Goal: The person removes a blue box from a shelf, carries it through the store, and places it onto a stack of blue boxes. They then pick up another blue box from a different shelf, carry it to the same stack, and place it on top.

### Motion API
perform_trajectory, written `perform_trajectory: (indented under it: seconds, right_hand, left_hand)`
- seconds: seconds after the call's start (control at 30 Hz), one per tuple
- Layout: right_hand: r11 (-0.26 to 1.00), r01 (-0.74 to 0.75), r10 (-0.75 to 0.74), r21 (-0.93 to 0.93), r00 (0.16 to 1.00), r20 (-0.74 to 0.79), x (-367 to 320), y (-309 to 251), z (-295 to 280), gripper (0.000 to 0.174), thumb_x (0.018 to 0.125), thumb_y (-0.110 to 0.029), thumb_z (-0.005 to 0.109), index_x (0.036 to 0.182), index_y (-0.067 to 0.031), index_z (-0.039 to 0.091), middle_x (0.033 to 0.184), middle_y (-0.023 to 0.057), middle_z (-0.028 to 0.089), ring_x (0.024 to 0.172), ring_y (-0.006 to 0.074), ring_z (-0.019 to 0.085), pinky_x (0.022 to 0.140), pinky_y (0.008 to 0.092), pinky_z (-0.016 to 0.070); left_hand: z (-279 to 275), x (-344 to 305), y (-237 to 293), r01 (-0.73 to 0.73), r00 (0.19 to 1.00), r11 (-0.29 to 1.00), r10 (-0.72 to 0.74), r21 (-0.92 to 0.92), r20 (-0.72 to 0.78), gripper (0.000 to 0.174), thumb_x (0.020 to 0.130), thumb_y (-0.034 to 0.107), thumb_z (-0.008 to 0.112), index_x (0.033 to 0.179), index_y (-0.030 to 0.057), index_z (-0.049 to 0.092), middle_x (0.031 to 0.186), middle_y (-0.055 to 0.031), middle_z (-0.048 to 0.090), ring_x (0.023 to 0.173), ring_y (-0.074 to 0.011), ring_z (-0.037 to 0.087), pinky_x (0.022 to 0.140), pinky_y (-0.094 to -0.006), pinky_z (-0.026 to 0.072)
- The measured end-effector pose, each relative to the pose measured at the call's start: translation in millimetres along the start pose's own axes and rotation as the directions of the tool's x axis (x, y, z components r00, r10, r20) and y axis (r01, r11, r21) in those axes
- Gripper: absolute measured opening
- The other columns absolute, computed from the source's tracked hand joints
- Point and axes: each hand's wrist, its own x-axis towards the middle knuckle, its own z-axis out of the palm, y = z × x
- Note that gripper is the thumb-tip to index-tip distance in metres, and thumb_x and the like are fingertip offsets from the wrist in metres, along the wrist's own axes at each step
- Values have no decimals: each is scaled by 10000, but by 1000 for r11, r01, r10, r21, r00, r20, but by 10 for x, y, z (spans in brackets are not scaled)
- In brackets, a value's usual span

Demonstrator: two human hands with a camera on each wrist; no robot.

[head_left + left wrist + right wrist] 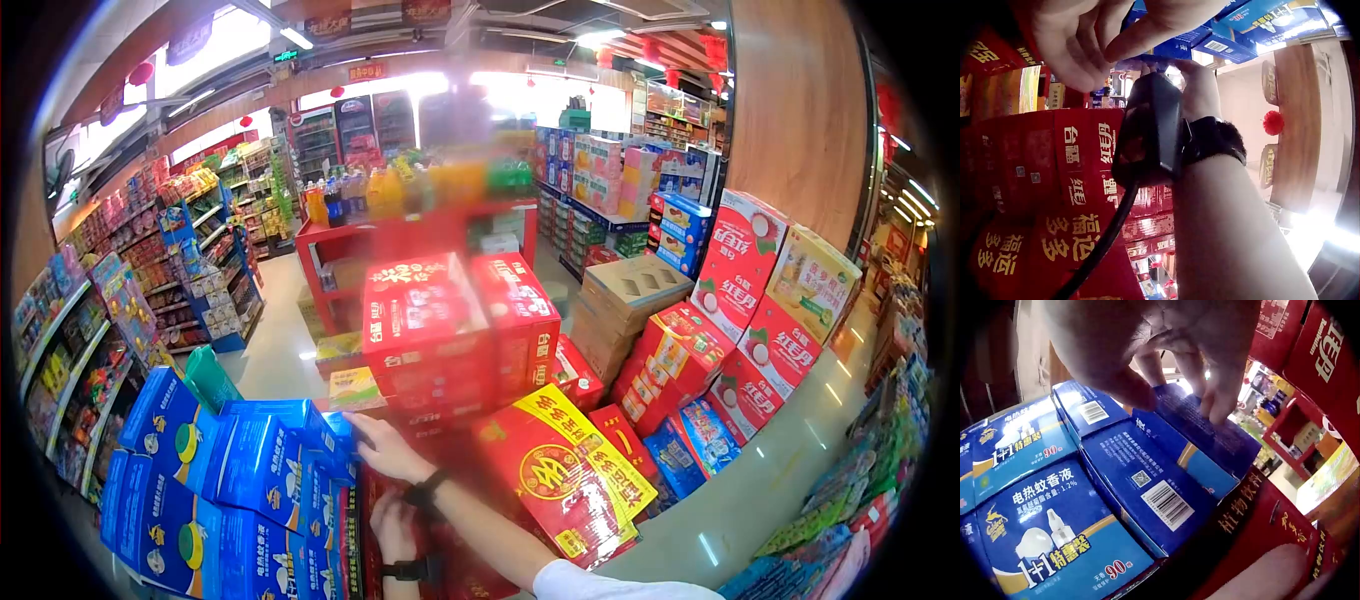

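My right hand [395, 455] reaches over a small blue box [340, 437] at the right end of the blue stack. In the right wrist view, the thumb and fingers of that hand [1166, 350] grip the top edge of this blue box [1210, 434], which stands beside other blue boxes [1141, 478] with barcodes. Lower down, my left hand [393, 522] hangs beside the stack near dark red cartons, its fingers loosely bent. Nothing shows in the left hand [1094, 40] in the left wrist view; the right forearm [1229, 219] crosses there, a black device on its wrist.
Red cartons [420, 330] stand ahead, partly blurred. A red and yellow carton [555, 470] lies right of the arms. Brown cartons [635, 295] and more red cartons stand further right. Snack shelves [75, 370] line the left, and a red display table [320, 240] holds bottles.
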Motion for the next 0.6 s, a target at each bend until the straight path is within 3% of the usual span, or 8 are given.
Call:
perform_trajectory:
  seconds: [0.27,0.33,0.47,0.6]
  right_hand:
    - [978,-36,25,208,998,59,79,147,224,742,699,122,457,1416,-54,393,1395,212,455,1295,370,431,1095,409,345]
    - [985,-29,22,170,999,42,67,115,238,772,669,131,441,1418,-53,388,1401,213,448,1301,375,423,1094,412,345]
    - [991,16,-22,134,999,46,57,178,296,842,648,81,497,1453,-112,345,1429,246,398,1290,429,400,1083,433,338]
    - [985,46,-52,168,998,30,54,190,313,861,636,100,494,1456,-111,336,1424,239,397,1295,433,391,1076,433,341]
  left_hand:
    - [-41,-134,14,36,999,999,-35,9,-42,229,877,58,545,1104,61,576,952,-49,623,867,-170,600,798,-331,497]
    - [-111,-156,-21,35,999,999,-35,14,-38,240,861,90,569,1100,73,578,939,-53,623,906,-194,596,831,-362,475]
    - [-149,-196,2,75,996,997,-74,19,-47,209,851,103,589,1058,76,585,905,-52,611,856,-186,583,791,-346,477]
    - [-116,-298,117,77,996,997,-76,28,-42,199,844,100,597,1038,60,589,889,-57,602,812,-181,574,754,-326,485]
